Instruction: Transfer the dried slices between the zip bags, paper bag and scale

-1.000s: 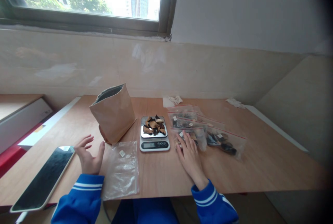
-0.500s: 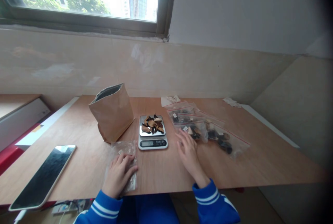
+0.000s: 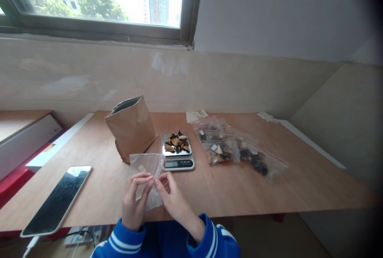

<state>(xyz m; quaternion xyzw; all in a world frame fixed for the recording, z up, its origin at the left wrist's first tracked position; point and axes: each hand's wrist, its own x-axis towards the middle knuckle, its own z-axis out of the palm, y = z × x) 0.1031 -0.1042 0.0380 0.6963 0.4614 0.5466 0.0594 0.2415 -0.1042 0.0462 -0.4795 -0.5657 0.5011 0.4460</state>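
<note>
A clear zip-lock bag (image 3: 145, 163) with a small white label is pinched between both hands near the table's front edge. My left hand (image 3: 136, 198) grips it with thumb and fingers, and my right hand (image 3: 173, 200) pinches its edge close beside. Just beyond, a small digital scale (image 3: 179, 164) carries a heap of dried brown and dark slices (image 3: 176, 142) on its steel plate. The bag's right edge overlaps the scale's front left corner in view. Behind the bag stands an open brown paper pouch (image 3: 131, 128), its dark mouth upward.
Several filled zip-lock bags (image 3: 221, 152) with red seals lie overlapping right of the scale. A phone (image 3: 58, 200) with a white cable (image 3: 31, 244) rests at the left front edge. Crumpled tissues (image 3: 200, 114) (image 3: 267, 118) lie along the back of the wooden table (image 3: 269, 198).
My left hand has lifted the clear bag off the table. My right hand has moved left from beside the filled bags and taken hold of the clear bag's edge.
</note>
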